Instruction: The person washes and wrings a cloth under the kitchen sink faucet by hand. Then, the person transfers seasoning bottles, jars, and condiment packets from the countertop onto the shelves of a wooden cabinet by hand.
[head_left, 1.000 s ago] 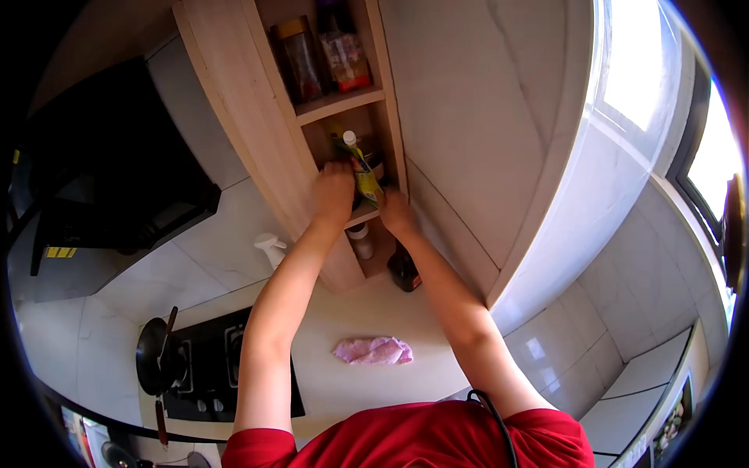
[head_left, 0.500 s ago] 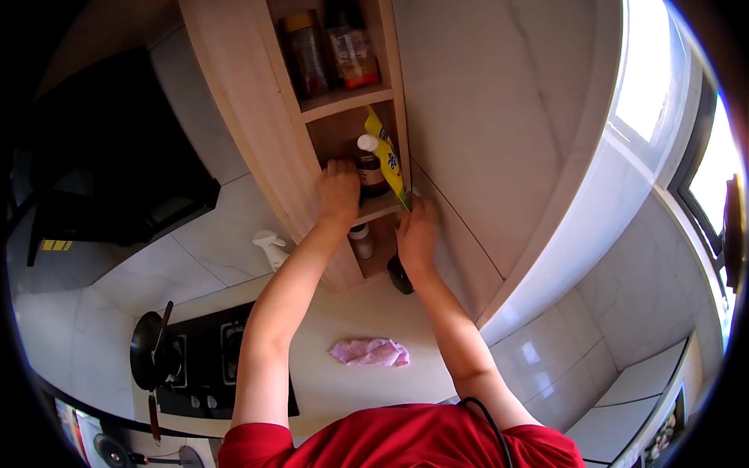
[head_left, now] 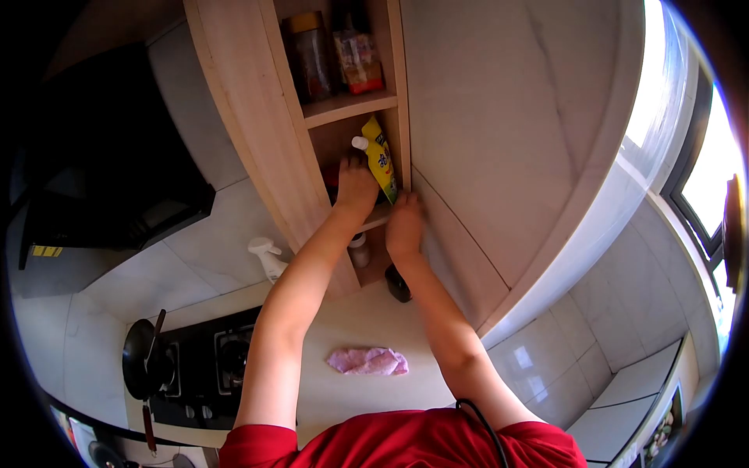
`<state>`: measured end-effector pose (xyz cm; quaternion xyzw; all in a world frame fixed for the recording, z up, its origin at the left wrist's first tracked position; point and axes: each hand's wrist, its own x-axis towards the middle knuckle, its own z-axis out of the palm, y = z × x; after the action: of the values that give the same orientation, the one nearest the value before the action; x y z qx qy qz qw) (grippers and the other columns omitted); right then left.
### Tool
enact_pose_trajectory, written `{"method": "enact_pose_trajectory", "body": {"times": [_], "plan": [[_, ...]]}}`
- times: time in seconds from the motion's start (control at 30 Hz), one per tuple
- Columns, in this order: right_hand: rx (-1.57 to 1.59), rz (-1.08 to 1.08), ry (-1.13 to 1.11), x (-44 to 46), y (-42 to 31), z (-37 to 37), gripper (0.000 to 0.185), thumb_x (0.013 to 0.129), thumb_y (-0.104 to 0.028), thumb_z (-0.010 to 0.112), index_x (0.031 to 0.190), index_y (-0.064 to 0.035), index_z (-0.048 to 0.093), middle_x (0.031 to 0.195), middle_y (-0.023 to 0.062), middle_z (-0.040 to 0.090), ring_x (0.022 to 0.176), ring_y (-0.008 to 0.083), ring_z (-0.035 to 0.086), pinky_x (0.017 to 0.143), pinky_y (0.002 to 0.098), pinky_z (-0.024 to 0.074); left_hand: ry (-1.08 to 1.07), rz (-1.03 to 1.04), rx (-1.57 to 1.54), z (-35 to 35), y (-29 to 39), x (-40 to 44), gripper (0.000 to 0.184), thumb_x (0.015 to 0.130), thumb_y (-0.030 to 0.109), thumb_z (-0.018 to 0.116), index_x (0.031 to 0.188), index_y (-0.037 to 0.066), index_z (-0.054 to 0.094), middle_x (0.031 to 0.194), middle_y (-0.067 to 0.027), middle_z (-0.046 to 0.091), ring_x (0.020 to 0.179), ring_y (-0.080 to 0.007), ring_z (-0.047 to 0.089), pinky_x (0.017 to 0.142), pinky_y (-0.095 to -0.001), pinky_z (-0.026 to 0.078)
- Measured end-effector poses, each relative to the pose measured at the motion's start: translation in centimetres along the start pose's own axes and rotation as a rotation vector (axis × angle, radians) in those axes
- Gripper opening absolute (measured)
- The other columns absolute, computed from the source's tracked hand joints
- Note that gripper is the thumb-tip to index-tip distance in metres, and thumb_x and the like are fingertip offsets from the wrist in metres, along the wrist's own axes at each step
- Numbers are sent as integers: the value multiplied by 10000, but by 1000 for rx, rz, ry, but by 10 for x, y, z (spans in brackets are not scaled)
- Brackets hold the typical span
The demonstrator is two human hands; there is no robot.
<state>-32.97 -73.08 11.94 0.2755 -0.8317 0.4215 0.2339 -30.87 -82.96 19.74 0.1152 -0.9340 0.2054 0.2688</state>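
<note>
A yellow pouch leans in the middle compartment of the narrow wooden shelf, with a white cap at its left edge. My right hand is at the pouch's lower end, its fingers pressed together against it by the right side panel. My left hand reaches into the same compartment, left of the pouch, with curled fingers. Whatever those fingers hold is hidden, and so is most of the space behind them. Below, a small jar stands in the lowest compartment, partly covered by my left forearm.
The shelf holds a lidded jar and a red-bottomed packet higher up. A black object, a pink cloth and a white spray bottle are on the counter. A wok sits on the stove; the range hood overhangs at left.
My left hand has moved right, covering the dark jar seen earlier. The pouch and its cap have shifted slightly left and down. My right hand has moved a little left.
</note>
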Motion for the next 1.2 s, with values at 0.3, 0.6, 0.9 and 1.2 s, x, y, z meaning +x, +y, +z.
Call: {"method": "enact_pose_trajectory", "body": {"times": [0.3,0.6,0.9,1.2], "plan": [[-131,38,-98,4,-1,32,356,801,-40,562,1128,54,459,1079,186,452,1032,327,498,822,390,483,101,9,-12,8,-13,-14,330,718,90,584,1023,-32,615,1149,-177,538,1151,-303,446,1030,-401,310],[16,41,-125,-6,-8,-10,280,784,18,543,1055,30,475,1017,210,520,951,363,559,752,424,495,210,90,6,-46,-11,-64,390,678,68,602,1060,13,546,1125,-140,493,1042,-279,475,842,-320,408],[74,67,-61,-2,6,9,175,824,4,512,994,27,485,959,229,568,845,391,591,691,427,502,224,-8,-30,-8,-9,-69,327,660,37,610,986,46,577,1091,-108,473,935,-251,472,762,-311,437],[269,5,1,-22,0,-36,220,868,-98,528,1049,28,517,935,228,593,858,379,591,732,431,487,208,-89,-223,-27,4,-87,309,710,-1,598,1018,7,570,1152,-141,471,1047,-276,462,865,-341,438]]}}
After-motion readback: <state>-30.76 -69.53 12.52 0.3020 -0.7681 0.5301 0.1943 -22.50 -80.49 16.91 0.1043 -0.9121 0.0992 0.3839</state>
